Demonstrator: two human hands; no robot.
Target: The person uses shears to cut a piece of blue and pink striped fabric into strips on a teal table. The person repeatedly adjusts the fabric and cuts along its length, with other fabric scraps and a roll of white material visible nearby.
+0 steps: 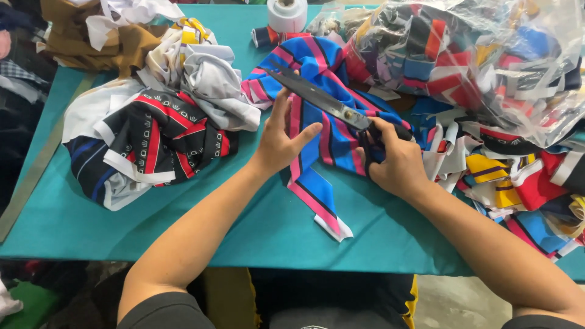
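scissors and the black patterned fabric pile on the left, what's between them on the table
In the head view, the left hand lies between the scissors and the black patterned pile, with a crumpled white cloth behind it and bare teal table nearer the person.

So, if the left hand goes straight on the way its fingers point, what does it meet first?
The left hand points up and away across the table. It would probably first meet the scissors' blades just above its fingertips, over the blue-and-pink striped fabric. Depth is unclear, so it might pass underneath.
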